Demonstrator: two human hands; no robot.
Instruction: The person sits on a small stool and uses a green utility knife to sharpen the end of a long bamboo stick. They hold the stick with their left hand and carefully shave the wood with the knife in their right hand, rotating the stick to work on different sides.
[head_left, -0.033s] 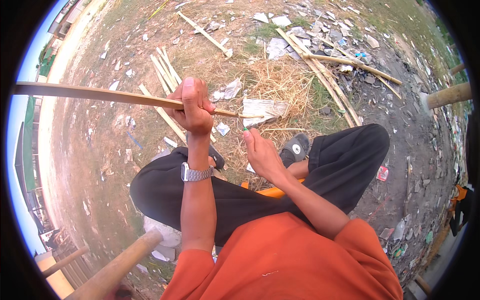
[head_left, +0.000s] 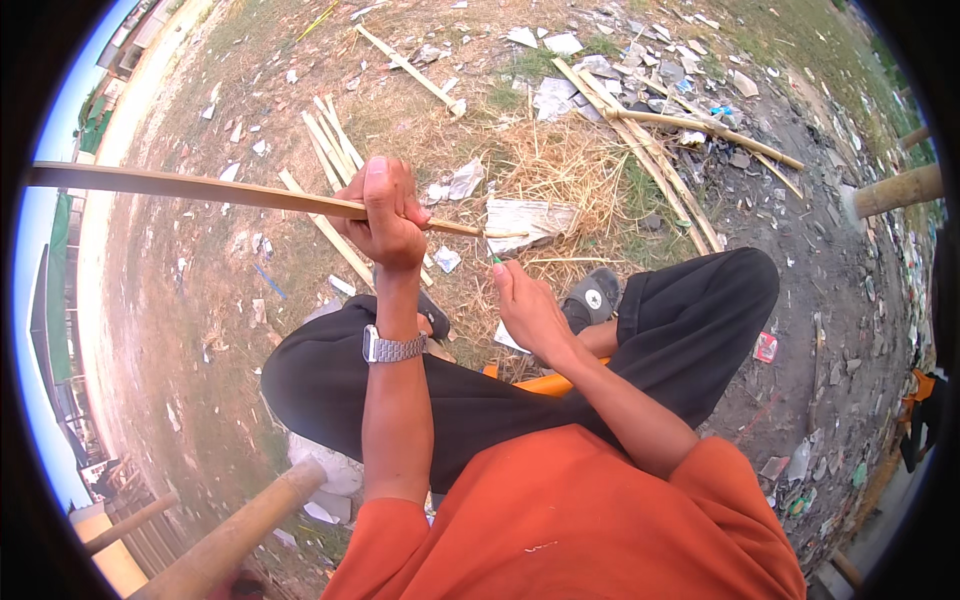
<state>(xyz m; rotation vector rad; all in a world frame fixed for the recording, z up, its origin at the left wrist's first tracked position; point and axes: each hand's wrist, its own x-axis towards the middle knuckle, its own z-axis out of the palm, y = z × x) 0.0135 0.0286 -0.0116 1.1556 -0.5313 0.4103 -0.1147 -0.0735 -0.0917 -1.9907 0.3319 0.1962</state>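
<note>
My left hand (head_left: 385, 212) is closed around a long bamboo strip (head_left: 200, 190). One end runs far out to the left; the other, a thin, pale tapered end, sticks out past my fist to the right. My right hand (head_left: 530, 312) is closed on a small green-handled knife (head_left: 496, 259), mostly hidden in the fingers. Its thin blade meets the strip near the tapered end, just above my right thumb. Beneath the tip, on the ground, lies a whitish flat board (head_left: 530, 220) with pale shavings (head_left: 560, 165) scattered around it.
Several split bamboo pieces (head_left: 325, 145) lie beyond my left hand. Longer bamboo lengths (head_left: 650, 165) cross on the ground at far right. A bamboo post (head_left: 240, 525) stands near left, another (head_left: 900, 192) at right. Broken tile and litter (head_left: 600, 65) cover the ground.
My right hand has shifted very slightly to the right and down with the knife. My left hand and the bamboo strip have stayed in place.
</note>
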